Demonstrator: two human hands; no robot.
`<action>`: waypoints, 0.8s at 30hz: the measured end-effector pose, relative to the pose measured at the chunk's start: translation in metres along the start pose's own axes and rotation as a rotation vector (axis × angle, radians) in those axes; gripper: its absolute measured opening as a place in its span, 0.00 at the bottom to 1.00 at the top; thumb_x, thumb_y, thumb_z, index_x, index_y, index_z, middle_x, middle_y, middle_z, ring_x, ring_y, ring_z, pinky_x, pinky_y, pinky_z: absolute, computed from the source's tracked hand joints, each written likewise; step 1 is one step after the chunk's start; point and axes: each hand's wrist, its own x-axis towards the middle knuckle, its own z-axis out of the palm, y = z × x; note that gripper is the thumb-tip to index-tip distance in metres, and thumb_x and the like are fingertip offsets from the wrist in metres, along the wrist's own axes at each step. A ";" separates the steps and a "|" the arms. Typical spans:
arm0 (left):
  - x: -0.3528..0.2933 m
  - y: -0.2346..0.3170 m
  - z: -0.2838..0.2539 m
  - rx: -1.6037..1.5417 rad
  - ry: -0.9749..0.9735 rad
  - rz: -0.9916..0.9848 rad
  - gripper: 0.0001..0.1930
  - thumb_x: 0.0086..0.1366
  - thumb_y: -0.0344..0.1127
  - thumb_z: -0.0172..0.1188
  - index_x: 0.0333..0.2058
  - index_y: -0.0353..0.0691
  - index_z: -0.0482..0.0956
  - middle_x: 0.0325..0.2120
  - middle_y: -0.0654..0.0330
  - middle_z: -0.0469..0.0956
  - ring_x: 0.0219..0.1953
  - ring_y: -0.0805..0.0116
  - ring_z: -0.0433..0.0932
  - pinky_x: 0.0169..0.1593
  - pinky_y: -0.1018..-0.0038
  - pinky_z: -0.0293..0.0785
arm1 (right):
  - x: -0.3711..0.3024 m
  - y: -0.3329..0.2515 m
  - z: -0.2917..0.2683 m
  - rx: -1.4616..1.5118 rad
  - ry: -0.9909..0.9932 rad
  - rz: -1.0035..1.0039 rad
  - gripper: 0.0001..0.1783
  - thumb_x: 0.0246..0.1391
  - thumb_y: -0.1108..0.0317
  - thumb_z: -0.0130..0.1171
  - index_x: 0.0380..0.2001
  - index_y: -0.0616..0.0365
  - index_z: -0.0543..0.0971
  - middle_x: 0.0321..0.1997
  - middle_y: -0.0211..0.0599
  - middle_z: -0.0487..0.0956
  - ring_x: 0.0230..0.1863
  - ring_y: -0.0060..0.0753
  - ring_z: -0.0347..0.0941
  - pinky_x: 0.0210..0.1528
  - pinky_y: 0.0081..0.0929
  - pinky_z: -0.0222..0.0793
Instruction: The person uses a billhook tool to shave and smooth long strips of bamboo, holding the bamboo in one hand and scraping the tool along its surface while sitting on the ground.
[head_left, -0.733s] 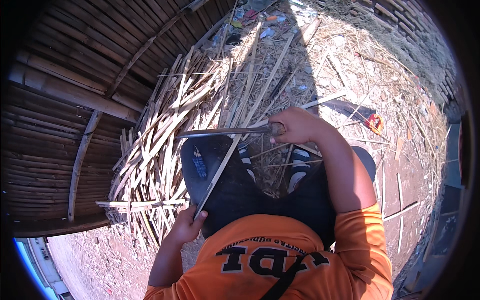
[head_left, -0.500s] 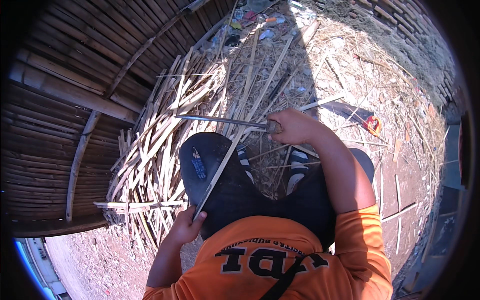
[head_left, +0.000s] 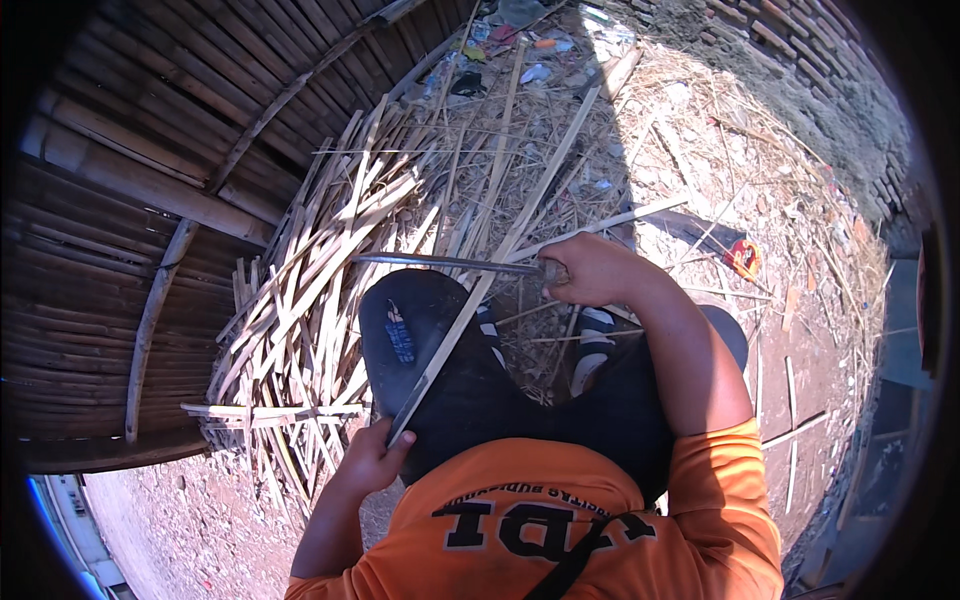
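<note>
My left hand is closed round the near end of a long bamboo strip. The strip slants across my left thigh and on up to the far right, over the loose pieces on the ground. Above my knees, my right hand grips a long-bladed knife by its short handle. Its narrow blade points left and lies across the strip, its tip over the edge of the pile. Whether the cutting edge bites into the strip I cannot tell.
A heap of split bamboo strips lies left of my legs, beside a slatted bamboo wall. Shavings and litter cover the ground ahead. A red-orange wrapper lies on the right, and a brick wall stands at the far right.
My right hand and the knife have moved slightly nearer to me along the strip. The strip's far part has shifted a little to the right; my left hand keeps its hold.
</note>
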 end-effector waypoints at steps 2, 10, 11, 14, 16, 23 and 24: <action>-0.003 -0.001 0.001 -0.004 0.028 0.038 0.21 0.71 0.49 0.61 0.33 0.33 0.74 0.16 0.48 0.73 0.20 0.54 0.75 0.27 0.62 0.69 | 0.003 -0.035 0.000 -0.079 -0.161 -0.023 0.28 0.49 0.57 0.69 0.51 0.60 0.81 0.43 0.57 0.83 0.49 0.57 0.81 0.53 0.45 0.75; -0.003 0.011 -0.003 0.078 0.029 -0.033 0.21 0.70 0.50 0.62 0.38 0.32 0.77 0.18 0.47 0.76 0.23 0.50 0.80 0.29 0.61 0.73 | 0.016 0.036 -0.017 0.161 -0.063 0.383 0.29 0.47 0.56 0.70 0.52 0.59 0.81 0.44 0.54 0.84 0.49 0.57 0.80 0.53 0.44 0.75; -0.004 0.009 -0.004 0.091 0.021 -0.038 0.21 0.70 0.50 0.63 0.38 0.32 0.77 0.18 0.46 0.76 0.23 0.50 0.81 0.30 0.61 0.73 | 0.016 0.034 -0.013 0.109 -0.035 0.317 0.30 0.47 0.56 0.70 0.52 0.59 0.81 0.45 0.55 0.83 0.49 0.57 0.80 0.54 0.44 0.75; -0.004 0.005 -0.003 0.099 0.045 0.019 0.21 0.69 0.49 0.63 0.39 0.32 0.77 0.18 0.46 0.77 0.24 0.48 0.81 0.30 0.60 0.73 | 0.012 0.020 0.005 0.003 0.032 0.085 0.27 0.46 0.57 0.70 0.49 0.60 0.81 0.39 0.53 0.83 0.45 0.54 0.82 0.51 0.43 0.75; -0.001 0.003 0.001 0.069 0.061 0.074 0.21 0.69 0.49 0.63 0.39 0.32 0.76 0.19 0.45 0.77 0.24 0.47 0.82 0.30 0.60 0.73 | 0.006 -0.019 -0.003 -0.110 -0.115 0.047 0.27 0.47 0.55 0.69 0.48 0.58 0.82 0.44 0.53 0.84 0.48 0.56 0.81 0.53 0.47 0.75; 0.006 0.004 -0.006 0.053 -0.017 -0.018 0.22 0.69 0.51 0.63 0.41 0.32 0.77 0.19 0.45 0.77 0.24 0.48 0.82 0.31 0.59 0.74 | 0.002 0.087 -0.019 0.415 0.102 0.731 0.34 0.49 0.58 0.69 0.58 0.63 0.78 0.37 0.46 0.84 0.39 0.42 0.81 0.46 0.37 0.75; 0.004 -0.002 -0.008 0.079 -0.022 -0.023 0.22 0.69 0.51 0.63 0.42 0.32 0.77 0.19 0.45 0.77 0.25 0.48 0.82 0.32 0.60 0.74 | 0.006 0.081 -0.020 0.385 0.099 0.681 0.32 0.48 0.58 0.69 0.57 0.61 0.79 0.37 0.46 0.84 0.39 0.43 0.82 0.46 0.38 0.75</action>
